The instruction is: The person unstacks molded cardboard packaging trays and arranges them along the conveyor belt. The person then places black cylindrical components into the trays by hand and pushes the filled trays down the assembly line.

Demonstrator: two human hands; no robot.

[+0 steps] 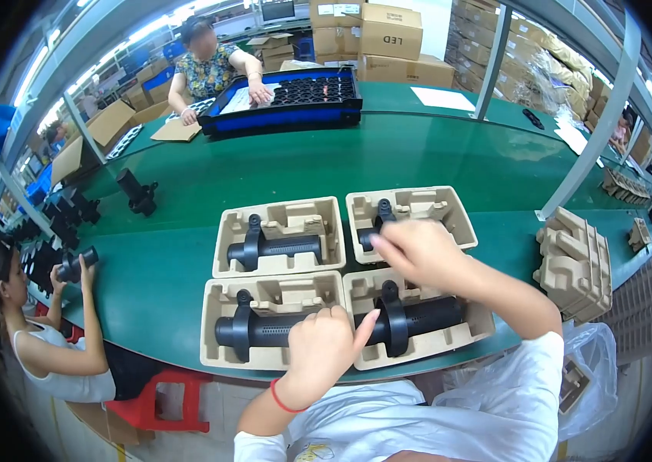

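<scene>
Four beige moulded trays stand two by two on the green table, each with a black cylindrical part in it. My left hand (326, 346), a red band at its wrist, is over the inner edges of the front-left tray (210, 339) and front-right tray (480, 327); its fingers are curled and what they hold, if anything, is hidden. My right hand (418, 250), somewhat blurred, is over the back-right tray (455, 208), beside its black part (384, 212). The back-left tray (330, 223) holds another black part (287, 246), untouched by either hand.
A stack of empty beige trays (576, 266) stands at the right. Across the table a person reaches into a blue-black crate (287, 115). At the left, another person holds a black part (78, 264). More black parts (137, 192) stand nearby. Metal posts (595, 131) rise at the right.
</scene>
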